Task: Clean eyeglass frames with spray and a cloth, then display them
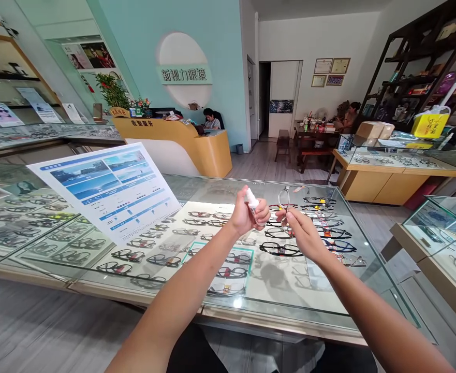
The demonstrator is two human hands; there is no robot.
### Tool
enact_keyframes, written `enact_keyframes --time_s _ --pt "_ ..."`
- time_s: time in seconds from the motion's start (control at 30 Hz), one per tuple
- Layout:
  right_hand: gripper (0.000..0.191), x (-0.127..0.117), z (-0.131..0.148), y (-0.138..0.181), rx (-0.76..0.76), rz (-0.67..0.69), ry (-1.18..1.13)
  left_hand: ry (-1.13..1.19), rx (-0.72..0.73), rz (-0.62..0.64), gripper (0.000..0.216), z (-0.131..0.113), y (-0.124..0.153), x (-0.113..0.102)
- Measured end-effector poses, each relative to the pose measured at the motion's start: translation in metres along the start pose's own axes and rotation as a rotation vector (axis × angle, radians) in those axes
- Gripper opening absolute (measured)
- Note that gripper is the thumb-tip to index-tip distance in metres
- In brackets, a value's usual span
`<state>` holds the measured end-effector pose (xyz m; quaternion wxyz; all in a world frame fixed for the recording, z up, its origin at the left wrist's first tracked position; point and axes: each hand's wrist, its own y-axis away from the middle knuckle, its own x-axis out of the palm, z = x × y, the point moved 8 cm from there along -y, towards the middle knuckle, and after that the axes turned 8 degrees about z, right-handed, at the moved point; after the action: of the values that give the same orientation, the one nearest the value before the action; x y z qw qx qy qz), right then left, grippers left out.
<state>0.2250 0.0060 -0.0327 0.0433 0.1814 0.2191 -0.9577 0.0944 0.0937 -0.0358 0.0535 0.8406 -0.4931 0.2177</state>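
Two holds noted over glass desk (276, 290), back from its front edge (282, 324): white bottle (251, 199) wrapped in left grip (247, 213), clear-rimmed glasses (283, 199) pinched in right grip (303, 230). Noted narrow gap between both; printed sheet (113, 192) apart, to the left.

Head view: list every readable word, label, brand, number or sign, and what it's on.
"新视力眼镜": wall sign
"收银服务": front of the wooden counter
Too small or blurred to read: white bottle label, printed sheet, yellow bag, counter plaque, framed certificates.
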Motion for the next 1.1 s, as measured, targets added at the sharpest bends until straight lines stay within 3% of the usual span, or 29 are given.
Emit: enact_keyframes --time_s 0.27,0.5,0.63,0.83,1.1 --pt "0.050 0.009 0.003 0.001 0.035 0.068 -0.081 -0.558 0.014 -0.311 0.075 0.014 -0.002 -0.014" --pt "0.050 0.011 0.007 0.001 0.030 0.078 -0.128 -0.585 0.044 -0.282 0.069 0.017 -0.003 -0.010" --pt "0.051 0.003 0.003 -0.002 0.051 0.019 -0.214 -0.578 0.085 -0.291 0.068 0.013 -0.002 -0.006" --pt "0.050 -0.018 -0.004 -0.007 0.087 -0.121 -0.303 -0.742 0.096 -0.248 0.066 0.012 -0.001 0.005" --pt "0.055 -0.016 -0.006 -0.006 0.089 -0.134 -0.224 -0.902 0.084 -0.145 0.065 0.021 -0.003 0.020"
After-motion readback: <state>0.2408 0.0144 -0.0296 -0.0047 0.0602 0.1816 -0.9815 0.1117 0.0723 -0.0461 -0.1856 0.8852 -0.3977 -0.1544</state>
